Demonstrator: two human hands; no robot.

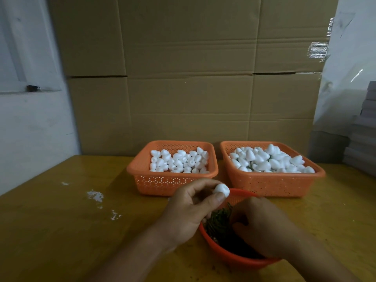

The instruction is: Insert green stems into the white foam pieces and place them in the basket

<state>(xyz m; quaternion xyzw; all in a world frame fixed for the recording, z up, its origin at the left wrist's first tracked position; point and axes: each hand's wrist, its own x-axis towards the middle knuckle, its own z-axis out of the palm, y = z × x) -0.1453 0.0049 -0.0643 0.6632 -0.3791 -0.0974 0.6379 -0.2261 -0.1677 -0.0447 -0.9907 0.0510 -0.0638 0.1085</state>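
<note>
A small white foam piece (221, 190), smooth, rounded and egg-like, sits pinched between the thumb and fingertips of the left hand (191, 208), raised just above the far rim of a round orange bowl (230, 259). The bowl stands at the near edge of the surface (71, 231) and holds a dark tangle of thin green stems (218, 220). The right hand (262, 224) reaches down into that bowl with its fingers curled among the stems; whether it has hold of one cannot be told.

Behind the bowl stand two square orange perforated baskets side by side. The left basket (168, 183) holds a shallow layer of plain white foam pieces (180, 161). The right basket (270, 186) is heaped higher with foam pieces (270, 159), and bits of green stem show between some of them.

White crumbs (95, 196) lie scattered on the yellow-brown surface to the left. Large cardboard boxes (189, 78) rise as a wall behind the baskets.
</note>
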